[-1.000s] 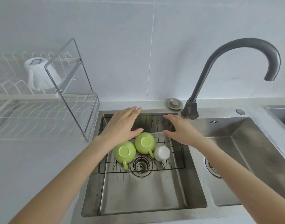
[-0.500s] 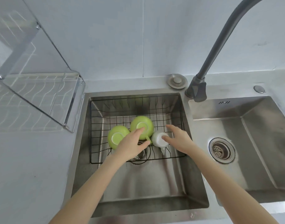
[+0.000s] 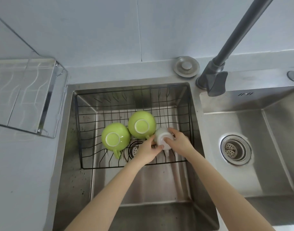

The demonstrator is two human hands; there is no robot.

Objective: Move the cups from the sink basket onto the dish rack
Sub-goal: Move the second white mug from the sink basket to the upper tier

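I see both hands curled round the white cup (image 3: 162,139) at center frame: left hand (image 3: 147,151), right hand (image 3: 179,142).

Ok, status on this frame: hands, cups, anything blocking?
Left hand and right hand grip the white cup, upside down in the sink basket. Two green cups beside it, not held. Dish rack left, path open.

My left hand (image 3: 147,151): a second ago spread above the black wire sink basket (image 3: 86,164); now down inside it, gripping the left side of the small white upturned ceramic cup (image 3: 162,136).
My right hand (image 3: 179,142): half a second ago open and just short of that cup; now curled round it from the right.
Cup: was untouched; now clasped between both my hands.
My view: tipped downward, so only a corner of the white wire dish rack (image 3: 26,97) remains.
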